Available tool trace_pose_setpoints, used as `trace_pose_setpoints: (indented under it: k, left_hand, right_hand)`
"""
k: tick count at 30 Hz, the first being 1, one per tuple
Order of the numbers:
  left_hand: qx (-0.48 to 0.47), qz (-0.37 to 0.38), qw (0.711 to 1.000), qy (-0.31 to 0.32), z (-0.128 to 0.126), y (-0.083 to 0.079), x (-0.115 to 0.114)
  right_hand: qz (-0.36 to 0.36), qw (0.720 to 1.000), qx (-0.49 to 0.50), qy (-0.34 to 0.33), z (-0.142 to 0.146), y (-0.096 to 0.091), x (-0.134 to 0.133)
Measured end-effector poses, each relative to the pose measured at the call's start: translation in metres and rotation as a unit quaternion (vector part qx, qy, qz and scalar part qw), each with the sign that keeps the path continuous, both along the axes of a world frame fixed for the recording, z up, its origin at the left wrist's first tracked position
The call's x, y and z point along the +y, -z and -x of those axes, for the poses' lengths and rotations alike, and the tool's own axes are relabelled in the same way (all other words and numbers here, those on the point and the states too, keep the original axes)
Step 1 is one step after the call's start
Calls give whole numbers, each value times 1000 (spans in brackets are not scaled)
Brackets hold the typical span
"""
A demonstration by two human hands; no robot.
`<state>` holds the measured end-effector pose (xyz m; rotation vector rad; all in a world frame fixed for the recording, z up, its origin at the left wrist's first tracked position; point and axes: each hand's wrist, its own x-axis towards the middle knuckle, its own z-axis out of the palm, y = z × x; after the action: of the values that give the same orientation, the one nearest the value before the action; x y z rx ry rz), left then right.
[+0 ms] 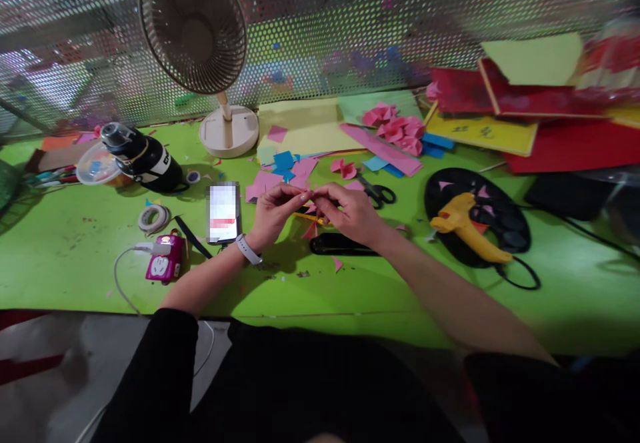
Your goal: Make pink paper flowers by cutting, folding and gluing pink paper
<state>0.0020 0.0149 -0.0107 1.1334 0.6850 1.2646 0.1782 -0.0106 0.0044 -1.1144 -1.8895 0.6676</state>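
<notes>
My left hand (274, 213) and my right hand (350, 211) meet above the green table (75, 256), fingertips pinched together on a small pink paper piece (309, 195). Both hands are closed on it. A white watch sits on my left wrist. Under my hands lie a yellow pencil (313, 217), a black flat case (340, 245) and pink paper scraps (310, 231). Black-handled scissors (377, 193) lie just beyond my right hand.
A phone (223, 213) lies left of my hands, with a pink power adapter (164, 264), tape rolls (153, 217) and a black bottle (143, 157). A fan (200, 36) stands at the back. A yellow glue gun (465, 226) rests on a black tray at right. Folded pink paper flowers (397, 126) and coloured sheets lie behind.
</notes>
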Motion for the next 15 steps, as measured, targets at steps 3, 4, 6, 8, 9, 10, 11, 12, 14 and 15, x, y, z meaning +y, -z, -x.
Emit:
trace_pose_setpoints:
  k: [3, 4, 6, 8, 9, 10, 11, 12, 14, 15]
  left_hand:
    - [5, -4, 1000, 5, 1, 0, 0]
    - [7, -1, 1000, 5, 1, 0, 0]
    - [9, 8, 1000, 4, 0, 0, 0]
    - [6, 15, 1000, 4, 0, 0, 0]
    - [4, 16, 1000, 6, 0, 0, 0]
    - [1, 17, 1000, 10, 0, 0, 0]
    - [-2, 17, 1000, 12, 0, 1, 0]
    - [-5, 17, 1000, 13, 0, 1, 0]
    - [-9, 19, 1000, 9, 0, 1, 0]
    - [-9, 21, 1000, 5, 0, 1, 0]
  right_hand:
    - [10, 1000, 4, -8, 0, 0, 1]
    - [10, 1000, 5, -11, 0, 1, 1]
    - [6, 1000, 2, -13, 0, 2, 2]
    - [2, 1000, -6, -11, 0, 3, 2]
    - [1, 1000, -10, -10, 0, 3, 2]
    - [1, 1000, -13, -10, 0, 3, 2]
    - [-1, 1000, -15, -9, 0, 3, 1]
    - [-4, 1000, -17, -7, 0, 3, 1]
    - [-14, 1000, -19, -2, 0, 4, 1]
    - [-19, 1000, -21, 0, 1, 5, 1]
